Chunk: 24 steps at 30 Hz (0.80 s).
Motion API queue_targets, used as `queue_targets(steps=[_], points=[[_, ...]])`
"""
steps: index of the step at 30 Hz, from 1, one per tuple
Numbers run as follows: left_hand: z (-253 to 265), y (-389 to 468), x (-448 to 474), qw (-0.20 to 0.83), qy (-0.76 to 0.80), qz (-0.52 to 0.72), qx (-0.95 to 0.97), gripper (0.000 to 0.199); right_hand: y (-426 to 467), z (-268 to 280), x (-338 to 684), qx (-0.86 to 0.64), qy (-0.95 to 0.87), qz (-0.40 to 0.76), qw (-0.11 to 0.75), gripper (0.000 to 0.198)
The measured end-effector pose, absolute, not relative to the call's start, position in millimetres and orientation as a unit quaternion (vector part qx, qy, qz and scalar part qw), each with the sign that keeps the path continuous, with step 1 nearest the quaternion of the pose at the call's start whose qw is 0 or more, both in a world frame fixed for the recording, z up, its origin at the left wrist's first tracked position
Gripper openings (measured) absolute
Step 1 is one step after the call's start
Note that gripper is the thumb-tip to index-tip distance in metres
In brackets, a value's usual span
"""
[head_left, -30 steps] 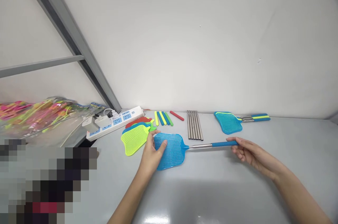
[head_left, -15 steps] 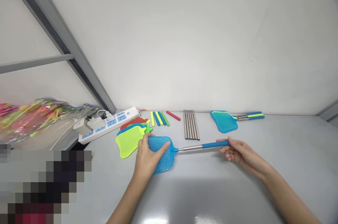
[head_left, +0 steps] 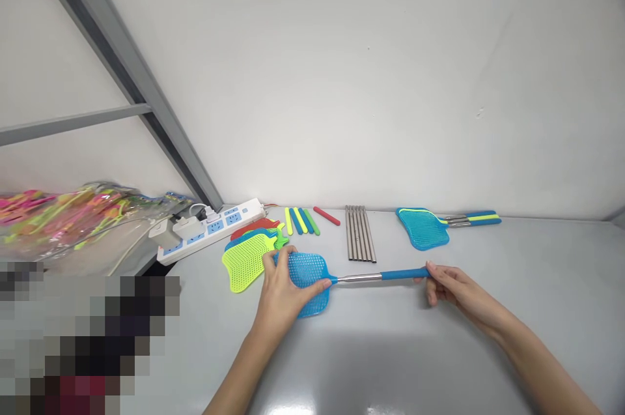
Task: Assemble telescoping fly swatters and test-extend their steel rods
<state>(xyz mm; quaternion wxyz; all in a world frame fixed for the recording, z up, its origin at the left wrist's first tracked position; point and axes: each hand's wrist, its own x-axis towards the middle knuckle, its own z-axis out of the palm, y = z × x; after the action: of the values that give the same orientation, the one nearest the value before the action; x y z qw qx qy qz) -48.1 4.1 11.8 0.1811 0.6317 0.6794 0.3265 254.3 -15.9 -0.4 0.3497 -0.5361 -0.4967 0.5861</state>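
A blue fly swatter (head_left: pixel 312 270) lies crosswise between my hands, its perforated head on the left and its metal rod running right into a blue grip. My left hand (head_left: pixel 286 288) is closed on the swatter's head, thumb across the near face. The end of the blue grip is pinched by my right hand (head_left: pixel 444 283), thumb and forefinger together. Just beyond my left hand sits a fan of loose swatter heads, with a yellow-green head (head_left: pixel 249 260) on top of blue, red and green ones. Several metal rods (head_left: pixel 360 234) lie side by side behind the swatter.
Several coloured grips (head_left: pixel 301 221) and a red grip (head_left: pixel 327 215) lie near the wall. Stacked swatters (head_left: pixel 424 228) rest at the back right. A white power strip (head_left: pixel 215 229) with plugs stands at the left, beside bagged colourful items (head_left: pixel 83 219).
My right hand's fingers have curled in closer at the grip's end. Both hands still hold the swatter, and the whole view has shifted slightly.
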Motion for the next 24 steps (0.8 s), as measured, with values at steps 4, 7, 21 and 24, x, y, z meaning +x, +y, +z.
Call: queue_targets(steps=[4, 7, 21, 24], points=[[8.4, 4.5, -48.8, 0.174, 0.671, 0.335, 0.638, 0.065, -16.2, 3.4, 251.5, -0.545, -0.491, 0.586, 0.344, 0.042], [6.1, 4.3, -48.9, 0.180, 0.667, 0.340, 0.638, 0.062, -16.3, 6.3, 249.5, -0.555, -0.490, 0.579, 0.341, 0.045], [2.2, 5.5, -47.1, 0.175, 0.661, 0.356, 0.637, 0.050, -16.9, 4.1, 247.6, -0.522, -0.475, 0.611, 0.358, 0.042], [1.8, 5.5, -46.2, 0.174, 0.672, 0.360, 0.623, 0.043, -14.7, -4.4, 249.0, -0.513, -0.466, 0.619, 0.370, 0.041]])
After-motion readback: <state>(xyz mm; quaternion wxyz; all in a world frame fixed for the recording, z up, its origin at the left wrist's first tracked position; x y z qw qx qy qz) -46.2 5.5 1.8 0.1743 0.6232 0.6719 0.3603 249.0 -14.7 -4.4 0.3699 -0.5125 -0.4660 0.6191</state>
